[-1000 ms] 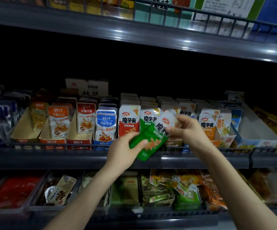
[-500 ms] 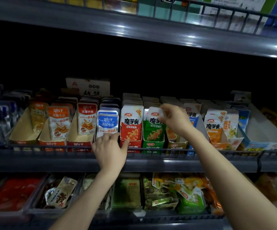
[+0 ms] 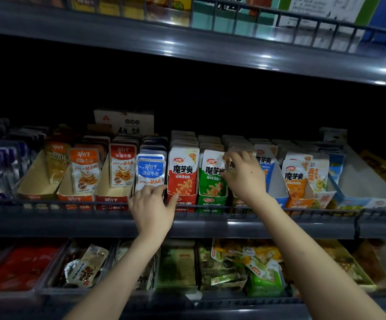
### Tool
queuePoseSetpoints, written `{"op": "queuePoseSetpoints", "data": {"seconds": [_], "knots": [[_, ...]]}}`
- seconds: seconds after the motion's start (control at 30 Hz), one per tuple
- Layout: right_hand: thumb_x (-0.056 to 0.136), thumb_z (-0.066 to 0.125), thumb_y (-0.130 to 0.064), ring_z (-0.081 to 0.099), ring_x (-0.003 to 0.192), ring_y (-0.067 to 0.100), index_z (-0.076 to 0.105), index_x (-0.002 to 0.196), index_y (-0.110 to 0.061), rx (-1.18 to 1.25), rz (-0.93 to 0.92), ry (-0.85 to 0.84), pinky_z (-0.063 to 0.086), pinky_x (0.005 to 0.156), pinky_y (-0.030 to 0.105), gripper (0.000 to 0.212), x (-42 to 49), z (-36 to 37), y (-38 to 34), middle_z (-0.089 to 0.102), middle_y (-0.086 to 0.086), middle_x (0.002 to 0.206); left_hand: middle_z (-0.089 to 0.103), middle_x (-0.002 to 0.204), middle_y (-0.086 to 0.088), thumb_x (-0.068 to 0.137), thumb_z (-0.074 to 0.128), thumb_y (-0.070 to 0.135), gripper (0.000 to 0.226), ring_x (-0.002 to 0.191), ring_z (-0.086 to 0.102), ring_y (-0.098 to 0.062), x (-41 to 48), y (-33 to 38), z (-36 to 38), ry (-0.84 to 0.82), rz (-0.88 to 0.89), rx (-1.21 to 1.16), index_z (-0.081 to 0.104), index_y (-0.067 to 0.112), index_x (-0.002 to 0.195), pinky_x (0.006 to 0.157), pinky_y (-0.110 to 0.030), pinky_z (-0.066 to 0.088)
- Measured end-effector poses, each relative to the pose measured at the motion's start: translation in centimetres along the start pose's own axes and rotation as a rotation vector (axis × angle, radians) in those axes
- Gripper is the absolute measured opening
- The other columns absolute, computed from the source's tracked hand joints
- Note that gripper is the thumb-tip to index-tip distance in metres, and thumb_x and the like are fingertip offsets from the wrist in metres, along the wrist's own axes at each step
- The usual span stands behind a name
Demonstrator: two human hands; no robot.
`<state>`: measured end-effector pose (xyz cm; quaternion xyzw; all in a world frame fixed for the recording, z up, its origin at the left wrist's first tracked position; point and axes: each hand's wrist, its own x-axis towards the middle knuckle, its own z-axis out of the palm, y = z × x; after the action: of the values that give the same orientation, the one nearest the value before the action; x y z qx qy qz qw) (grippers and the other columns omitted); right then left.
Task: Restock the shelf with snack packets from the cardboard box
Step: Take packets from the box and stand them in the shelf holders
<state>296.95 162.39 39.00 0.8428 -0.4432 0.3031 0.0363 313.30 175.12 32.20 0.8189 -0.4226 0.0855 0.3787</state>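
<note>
Mid-restock at the middle shelf [image 3: 210, 227] of a dim snack aisle, with the placing step in hand. Toward nine o'clock, upright rows of orange fish-snack packets [image 3: 84, 169] in open cartons. Just left of centre, a blue fish-snack packet [image 3: 150, 172] at the front of its row, with the left hand [image 3: 151, 206] raised from seven o'clock, wrist straight, palm toward the shelf. Fingers [image 3: 150, 191] loosely bent, tips resting at the foot of the blue packet, thumb spread toward three o'clock against the carton of the red konjac packet [image 3: 182, 174]. Holding nothing, by the look of it, merely steadying the fronts. Next along, a green konjac packet [image 3: 211, 181] upright in its green carton. Just right of centre, the right hand [image 3: 245, 181] up from five o'clock on an outstretched arm, wrist bent back. Fingers [image 3: 235, 158] narrow, pinched on the top of a snack packet [image 3: 232, 166] touching the green packet's right edge and mostly hidden behind the hand, its colour hard to tell. Judged about to be seated. Calls for easing the packet down into the carton at three o'clock of the green one, face outward, then letting go without tipping the neighbours. Cardboard box not in view, so remaining stock impossible to judge.
</note>
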Motion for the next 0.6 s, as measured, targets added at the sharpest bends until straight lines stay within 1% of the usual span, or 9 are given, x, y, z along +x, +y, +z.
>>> {"op": "queuePoseSetpoints", "data": {"seconds": [0.1,0.17,0.23,0.33,0.47,0.53,0.6], "knots": [[0.081,0.071,-0.017,0.053,0.109,0.039,0.061,0.122,-0.008,0.037,-0.011,0.036,0.048,0.078,0.042,0.043,-2.4,-1.3,0.0,0.061,0.015,0.116,0.066,0.106,-0.012,0.083,0.069,0.039,0.039,0.101,0.056,-0.032,-0.8,0.0,-0.9,0.007,0.013,-0.025,0.069,0.013,0.112,0.089,-0.043,0.038],[0.083,0.071,-0.019,0.053,0.109,0.035,0.061,0.121,-0.011,0.046,0.013,0.037,0.048,0.079,0.04,0.041,-4.6,-2.5,0.0,0.061,0.012,0.117,0.066,0.105,-0.012,0.083,0.069,0.036,0.034,0.1,0.057,-0.032,-1.9,-0.1,-1.9,0.015,0.023,-0.036,0.07,0.013,0.108,0.086,-0.042,0.04],[0.085,0.069,-0.023,0.053,0.107,0.03,0.061,0.118,-0.014,0.053,0.036,0.0,0.047,0.077,0.037,0.035,-7.3,-3.4,0.0,0.061,0.007,0.116,0.066,0.105,-0.011,0.084,0.069,0.034,0.031,0.099,0.057,-0.032,-3.5,-0.5,-3.0,-0.003,0.039,-0.019,0.07,0.013,0.106,0.084,-0.041,0.04],[0.087,0.066,-0.023,0.057,0.103,0.024,0.063,0.113,-0.016,0.107,0.066,-0.09,0.046,0.077,0.034,0.028,-12.1,-4.3,-0.1,0.064,0.002,0.109,0.066,0.105,-0.01,0.085,0.067,0.032,0.027,0.098,0.058,-0.032,-6.5,-2.0,-4.7,-0.055,0.055,-0.004,0.07,0.013,0.104,0.083,-0.04,0.041],[0.089,0.065,-0.025,0.061,0.1,0.017,0.064,0.115,-0.017,0.209,0.151,-0.258,0.042,0.075,0.023,0.027,-18.5,-3.7,-0.7,0.065,-0.002,0.109,0.066,0.101,-0.009,0.088,0.065,0.028,0.021,0.094,0.06,-0.032,-11.4,-5.3,-6.2,-0.139,0.028,0.006,0.071,0.013,0.101,0.082,-0.039,0.045],[0.089,0.064,-0.027,0.062,0.096,0.016,0.064,0.112,-0.018,0.277,0.211,-0.345,0.046,0.076,0.025,0.025,-21.4,-2.4,-1.2,0.065,-0.004,0.107,0.067,0.095,-0.011,0.086,0.067,0.023,0.015,0.087,0.062,-0.033,-14.1,-7.2,-6.5,-0.139,0.026,-0.001,0.072,0.012,0.095,0.078,-0.038,0.046],[0.09,0.064,-0.027,0.062,0.092,0.016,0.063,0.111,-0.017,0.321,0.265,-0.431,0.048,0.075,0.028,0.023,-24.4,-0.4,-1.7,0.065,-0.002,0.103,0.067,0.096,-0.01,0.086,0.067,0.02,0.013,0.086,0.062,-0.033,-16.9,-9.4,-6.4,-0.173,0.009,-0.001,0.072,0.011,0.094,0.073,-0.037,0.047]]}}
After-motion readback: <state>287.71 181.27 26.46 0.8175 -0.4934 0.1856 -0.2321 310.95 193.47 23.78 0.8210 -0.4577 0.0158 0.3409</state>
